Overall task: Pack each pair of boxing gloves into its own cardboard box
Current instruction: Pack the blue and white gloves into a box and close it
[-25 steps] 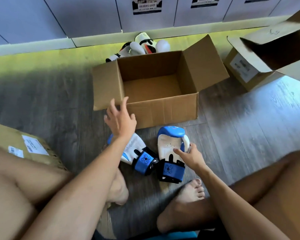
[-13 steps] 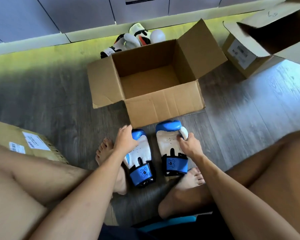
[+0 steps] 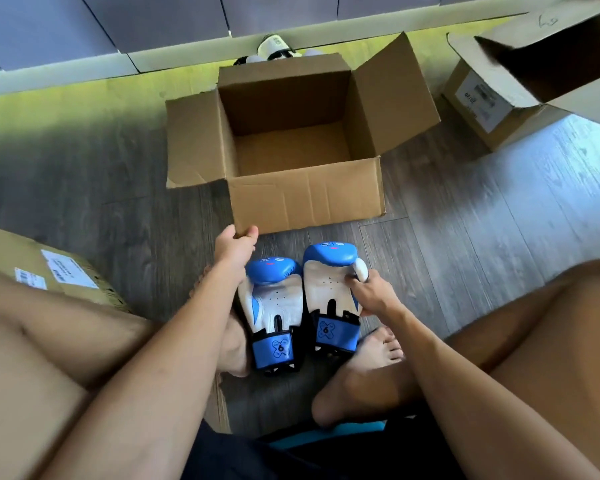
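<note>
Two blue-and-white boxing gloves lie side by side, palm up, on the floor between my feet: the left glove (image 3: 274, 303) and the right glove (image 3: 326, 285). My right hand (image 3: 374, 296) grips the right glove at its white thumb. My left hand (image 3: 236, 245) is curled at the upper left edge of the left glove, its fingertips against the lower front corner of the open cardboard box (image 3: 305, 195); what it holds is unclear. That box stands just beyond the gloves with nothing in it. White boxing gloves (image 3: 274, 46) peek out behind it.
An open box with a label (image 3: 482, 98) stands at the right, its flap hanging over it. A closed labelled box (image 3: 32, 268) lies by my left leg. Grey cabinet fronts run along the far wall. My bare legs and feet flank the gloves.
My left hand moved from the open box down to the left glove, then up to the box's front corner. The two gloves now lie parallel, close together. My right hand stayed on the right glove.
</note>
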